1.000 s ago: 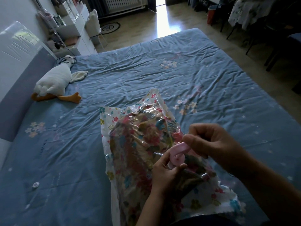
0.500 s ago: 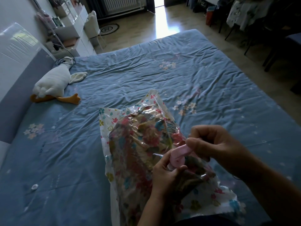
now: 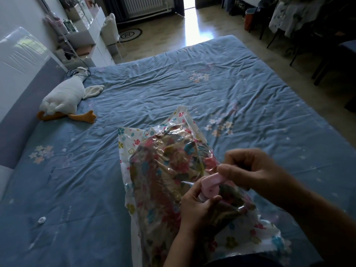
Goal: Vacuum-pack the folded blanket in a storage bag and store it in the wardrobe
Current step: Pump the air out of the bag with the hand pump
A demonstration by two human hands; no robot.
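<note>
A clear storage bag (image 3: 133, 143) printed with small flowers lies on the blue bed (image 3: 192, 89) in front of me. Inside it sits the folded floral blanket (image 3: 163, 180). A small pink hand pump (image 3: 211, 185) stands on the bag near its middle. My left hand (image 3: 194, 211) grips the pump's lower part against the bag. My right hand (image 3: 248, 170) pinches the pump's pink top from the right, fingers curled.
A white plush goose (image 3: 63, 97) with orange feet lies at the bed's left by the grey headboard (image 3: 23, 105). A small white cap (image 3: 41, 220) rests on the sheet at the near left. White shelves (image 3: 86, 31) and a chair (image 3: 110, 29) stand beyond.
Both hands keep their hold on the pink pump. The right hand has shifted slightly lower with the pump's top. The bag and blanket stay where they were.
</note>
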